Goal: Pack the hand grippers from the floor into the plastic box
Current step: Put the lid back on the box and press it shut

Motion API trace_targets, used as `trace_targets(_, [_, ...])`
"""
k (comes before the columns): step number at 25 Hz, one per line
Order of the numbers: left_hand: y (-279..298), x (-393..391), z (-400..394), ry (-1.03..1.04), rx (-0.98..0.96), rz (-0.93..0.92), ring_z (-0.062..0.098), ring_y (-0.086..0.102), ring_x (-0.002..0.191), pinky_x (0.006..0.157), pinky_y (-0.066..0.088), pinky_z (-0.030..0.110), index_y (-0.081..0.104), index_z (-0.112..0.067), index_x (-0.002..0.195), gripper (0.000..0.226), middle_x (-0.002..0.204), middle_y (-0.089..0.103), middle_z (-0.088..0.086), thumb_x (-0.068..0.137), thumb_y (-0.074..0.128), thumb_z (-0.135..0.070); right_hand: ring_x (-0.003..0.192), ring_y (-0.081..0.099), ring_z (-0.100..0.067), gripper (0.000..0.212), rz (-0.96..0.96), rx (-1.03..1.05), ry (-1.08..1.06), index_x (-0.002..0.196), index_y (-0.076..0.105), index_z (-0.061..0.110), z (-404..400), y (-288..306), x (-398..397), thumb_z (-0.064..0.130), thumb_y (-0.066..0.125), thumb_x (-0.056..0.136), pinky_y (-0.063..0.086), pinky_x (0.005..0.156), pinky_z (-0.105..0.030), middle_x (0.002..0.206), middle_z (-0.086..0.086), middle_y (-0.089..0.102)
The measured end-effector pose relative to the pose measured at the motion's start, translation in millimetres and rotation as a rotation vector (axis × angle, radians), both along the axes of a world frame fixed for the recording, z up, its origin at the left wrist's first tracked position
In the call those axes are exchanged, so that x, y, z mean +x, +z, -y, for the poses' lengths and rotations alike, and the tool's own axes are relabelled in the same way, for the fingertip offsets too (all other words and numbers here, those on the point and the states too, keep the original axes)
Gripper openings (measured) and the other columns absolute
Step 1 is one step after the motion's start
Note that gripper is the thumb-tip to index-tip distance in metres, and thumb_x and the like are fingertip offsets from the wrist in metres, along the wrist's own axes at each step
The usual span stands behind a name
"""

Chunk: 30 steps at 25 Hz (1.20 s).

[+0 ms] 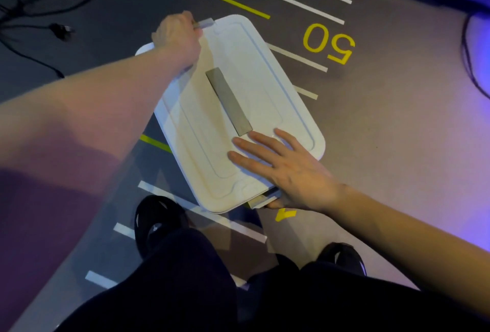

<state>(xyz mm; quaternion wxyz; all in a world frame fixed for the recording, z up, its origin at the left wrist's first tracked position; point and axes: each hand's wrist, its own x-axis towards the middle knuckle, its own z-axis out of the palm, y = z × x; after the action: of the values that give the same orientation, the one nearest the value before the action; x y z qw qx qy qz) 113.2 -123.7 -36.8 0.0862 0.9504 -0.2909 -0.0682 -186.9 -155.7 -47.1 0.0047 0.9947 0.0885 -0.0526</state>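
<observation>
box (265, 71): white plastic, lid on, lay on the floor (397, 119) at a slant between the two hands. hand grippers not seen; lid hid the inside.

lid strip (228, 101): grey, ran along the lid's middle; its near end lay just beyond the right fingertips.

left hand (177, 37): at the box's far end, fingers curled round the far latch (204, 23), whose grey tab stuck out just past the knuckles.

right hand (281, 164): lay flat on the lid's near end, fingers (254, 143) straight and spread, holding nothing; thumb tucked under the near latch (262, 200) at the lid's edge.

shoes (159, 220): black, one below the box's near corner, the other under the right forearm.

floor marks: white lines, yellow lines, a yellow "50" (328, 43) beyond the right fingers.

cable (31, 13): black, with a plug, well left of the left hand.
</observation>
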Motion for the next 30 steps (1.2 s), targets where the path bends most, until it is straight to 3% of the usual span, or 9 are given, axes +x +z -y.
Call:
trace_targets(6, [3, -3, -5, 0.026, -0.081, -0.094, 0.035, 0.041, 0.121, 0.099, 0.029, 0.041, 0.044, -0.01, 0.125, 0.031, 0.129, 0.049, 0.015, 0.097, 0.037, -0.022, 0.144, 0.019, -0.021, 0.103, -0.036, 0.106, -0.036, 0.149, 0.017, 0.031, 4, 1, 3, 0.063, 0.069, 0.066, 0.02, 0.112, -0.048, 0.157, 0.006, 0.018])
trace_targets(12, [-1, -7, -6, 0.034, -0.151, -0.026, 0.033, 0.047, 0.112, 0.093, 0.029, 0.039, 0.046, -0.012, 0.119, 0.024, 0.118, 0.055, 0.013, 0.097, 0.037, -0.018, 0.141, 0.015, -0.017, 0.102, -0.024, 0.128, -0.03, 0.148, 0.019, 0.032, 5, 2, 8, 0.072, 0.062, 0.066, 0.015, 0.113, -0.043, 0.156, 0.007, 0.022])
trace_targets(15, [-8, -9, -12, -0.018, -0.128, 0.008, 0.034, 0.043, 0.117, 0.103, 0.022, 0.044, 0.044, -0.011, 0.124, 0.029, 0.124, 0.052, 0.013, 0.098, 0.033, -0.02, 0.142, 0.013, -0.016, 0.101, -0.044, 0.133, -0.034, 0.149, 0.018, 0.032, 6, 1, 8, 0.073, 0.061, 0.067, 0.015, 0.112, -0.042, 0.156, 0.008, 0.02])
trace_targets(18, [-15, -18, -26, -0.098, -0.051, 0.012, 0.032, 0.016, 0.139, 0.112, 0.004, 0.051, 0.024, -0.015, 0.143, 0.046, 0.152, 0.025, 0.006, 0.1, 0.025, -0.031, 0.143, 0.013, -0.017, 0.098, -0.054, 0.164, -0.024, 0.149, 0.018, 0.032, 8, 2, 9, 0.075, 0.054, 0.069, 0.015, 0.112, -0.043, 0.157, 0.008, 0.018])
trace_targets(21, [-21, -39, -44, -0.217, 0.034, 0.07, 0.028, -0.007, 0.143, 0.111, -0.002, 0.056, 0.004, -0.019, 0.148, 0.061, 0.157, -0.002, 0.0, 0.096, 0.017, -0.049, 0.144, 0.014, -0.017, 0.095, -0.071, 0.192, -0.022, 0.149, 0.018, 0.033, 8, 3, 8, 0.078, 0.047, 0.07, 0.014, 0.113, -0.042, 0.157, 0.009, 0.017])
trace_targets(24, [-21, -56, -51, -0.276, 0.054, 0.04, 0.025, -0.014, 0.142, 0.108, -0.004, 0.061, 0.001, -0.024, 0.148, 0.067, 0.157, -0.007, -0.005, 0.092, 0.012, -0.058, 0.143, 0.015, -0.016, 0.091, -0.041, 0.18, -0.011, 0.148, 0.023, 0.03, 8, 1, 9, 0.077, 0.042, 0.072, 0.011, 0.111, -0.039, 0.155, 0.007, 0.023])
trace_targets(30, [-20, -58, -49, -0.28, 0.048, 0.033, 0.025, -0.016, 0.142, 0.109, -0.002, 0.062, 0.0, -0.026, 0.148, 0.066, 0.157, -0.008, -0.005, 0.092, 0.011, -0.059, 0.14, 0.018, -0.016, 0.087, -0.002, 0.171, -0.009, 0.146, 0.027, 0.029, 11, 1, 11, 0.075, 0.039, 0.074, 0.014, 0.108, -0.039, 0.153, 0.007, 0.029])
